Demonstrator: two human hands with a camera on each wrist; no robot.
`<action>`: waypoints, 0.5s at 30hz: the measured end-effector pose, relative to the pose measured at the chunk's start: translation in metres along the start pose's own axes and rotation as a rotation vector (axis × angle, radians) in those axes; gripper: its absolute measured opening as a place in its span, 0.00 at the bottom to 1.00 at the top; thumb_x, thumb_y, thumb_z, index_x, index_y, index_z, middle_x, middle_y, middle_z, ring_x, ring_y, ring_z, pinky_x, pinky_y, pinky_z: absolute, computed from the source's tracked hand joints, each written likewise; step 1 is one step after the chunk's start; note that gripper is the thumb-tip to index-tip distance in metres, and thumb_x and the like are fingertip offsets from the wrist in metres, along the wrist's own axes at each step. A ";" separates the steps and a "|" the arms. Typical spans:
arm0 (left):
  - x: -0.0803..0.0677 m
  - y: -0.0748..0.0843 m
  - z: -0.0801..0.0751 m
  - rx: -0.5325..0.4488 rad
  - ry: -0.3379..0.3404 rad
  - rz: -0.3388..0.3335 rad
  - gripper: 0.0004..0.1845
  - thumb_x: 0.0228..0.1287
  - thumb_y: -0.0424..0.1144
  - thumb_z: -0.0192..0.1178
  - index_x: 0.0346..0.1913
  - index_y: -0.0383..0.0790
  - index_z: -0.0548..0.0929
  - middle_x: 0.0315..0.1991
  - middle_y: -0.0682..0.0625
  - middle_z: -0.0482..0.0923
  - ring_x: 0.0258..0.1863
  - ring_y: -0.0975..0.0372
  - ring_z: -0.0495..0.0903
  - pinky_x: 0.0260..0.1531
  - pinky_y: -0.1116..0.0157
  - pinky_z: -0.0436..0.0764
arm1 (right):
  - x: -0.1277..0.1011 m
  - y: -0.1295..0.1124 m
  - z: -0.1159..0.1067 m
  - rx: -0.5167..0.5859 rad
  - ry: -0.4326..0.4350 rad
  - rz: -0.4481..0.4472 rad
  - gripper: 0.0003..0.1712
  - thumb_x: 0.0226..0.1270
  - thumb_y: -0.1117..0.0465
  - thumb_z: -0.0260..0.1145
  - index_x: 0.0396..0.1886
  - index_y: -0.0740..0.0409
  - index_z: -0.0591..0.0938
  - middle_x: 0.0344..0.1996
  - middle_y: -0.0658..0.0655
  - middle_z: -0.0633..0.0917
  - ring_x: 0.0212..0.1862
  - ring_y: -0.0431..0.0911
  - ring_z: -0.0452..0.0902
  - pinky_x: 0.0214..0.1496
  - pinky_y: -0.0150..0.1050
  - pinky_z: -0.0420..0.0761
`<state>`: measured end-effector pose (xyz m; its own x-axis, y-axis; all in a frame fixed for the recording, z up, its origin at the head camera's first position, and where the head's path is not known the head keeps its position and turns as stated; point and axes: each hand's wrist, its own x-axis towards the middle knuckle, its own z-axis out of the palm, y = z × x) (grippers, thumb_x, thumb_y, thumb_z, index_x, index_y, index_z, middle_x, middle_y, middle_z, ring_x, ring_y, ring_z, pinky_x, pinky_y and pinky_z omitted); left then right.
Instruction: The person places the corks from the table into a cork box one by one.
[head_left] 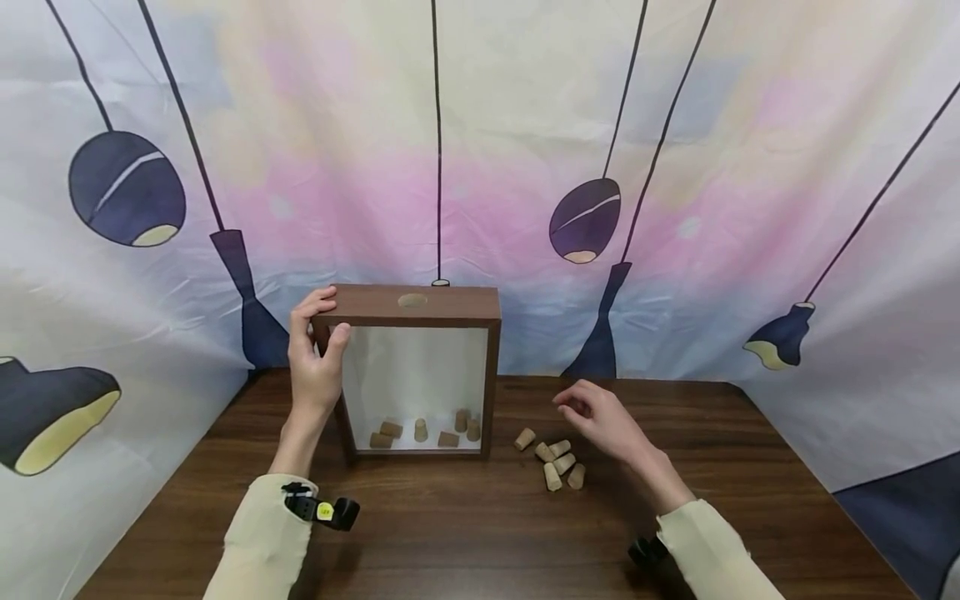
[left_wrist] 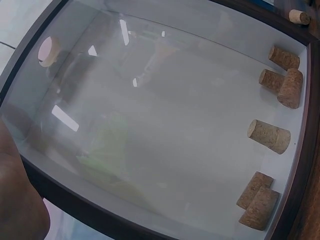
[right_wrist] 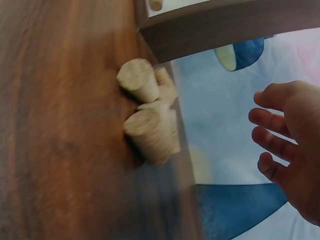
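A dark wooden shadow box with a glass front stands upright on the table, a round hole in its top. Several corks lie on its floor, seen through the glass in the left wrist view as corks. My left hand grips the box's upper left corner. My right hand hovers above the table with loosely curled fingers, holding nothing. Just below it lies a cluster of loose corks, close up as corks in the right wrist view.
The dark wood table is closed in by a printed fabric backdrop behind and on both sides. Bare tabletop lies in front of the box and to the right of the loose corks.
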<state>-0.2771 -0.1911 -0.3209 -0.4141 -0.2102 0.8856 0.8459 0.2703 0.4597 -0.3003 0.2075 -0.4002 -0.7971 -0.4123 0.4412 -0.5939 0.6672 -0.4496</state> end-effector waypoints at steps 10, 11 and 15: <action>0.000 0.000 0.001 0.000 -0.001 0.001 0.18 0.65 0.27 0.54 0.53 0.16 0.68 0.63 0.26 0.67 0.69 0.53 0.67 0.58 0.68 0.66 | -0.012 0.022 0.013 0.025 -0.094 0.047 0.09 0.70 0.61 0.64 0.47 0.55 0.86 0.39 0.46 0.82 0.33 0.34 0.73 0.35 0.33 0.75; 0.000 -0.001 0.001 0.001 0.000 0.003 0.18 0.65 0.27 0.54 0.53 0.16 0.68 0.63 0.26 0.67 0.69 0.53 0.67 0.58 0.68 0.66 | -0.013 0.023 0.014 0.029 -0.108 0.051 0.09 0.70 0.60 0.64 0.47 0.55 0.85 0.39 0.46 0.83 0.33 0.34 0.74 0.35 0.33 0.75; -0.001 -0.014 -0.001 0.006 0.006 0.001 0.19 0.66 0.28 0.55 0.54 0.17 0.68 0.64 0.28 0.67 0.69 0.54 0.67 0.57 0.68 0.66 | -0.017 0.028 0.018 0.035 -0.154 0.054 0.10 0.71 0.59 0.64 0.48 0.54 0.85 0.40 0.46 0.82 0.34 0.34 0.74 0.36 0.33 0.76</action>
<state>-0.2879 -0.1959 -0.3287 -0.4109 -0.2153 0.8859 0.8446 0.2761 0.4588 -0.3058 0.2224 -0.4342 -0.8338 -0.4681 0.2926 -0.5508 0.6700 -0.4977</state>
